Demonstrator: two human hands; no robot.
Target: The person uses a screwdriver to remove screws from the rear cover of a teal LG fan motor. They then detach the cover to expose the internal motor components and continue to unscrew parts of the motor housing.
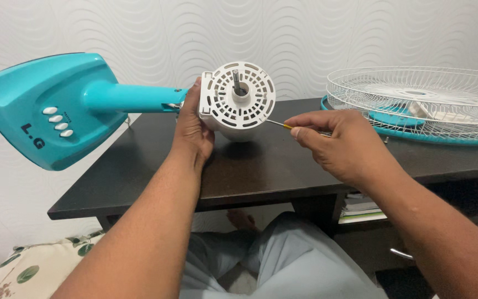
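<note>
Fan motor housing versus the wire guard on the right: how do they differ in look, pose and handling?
The fan motor housing is a solid white slotted plastic disc, while the wire guard is an open mesh dome and much wider. The housing stands on edge facing the camera; the guard lies flat on the table. The left hand grips the housing, with the right hand holding a screwdriver to it; the guard is untouched. Both are round and white.

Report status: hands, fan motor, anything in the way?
Left hand grips white motor housing. Right hand holds screwdriver at its edge. Fan grille off right, clear.
</note>
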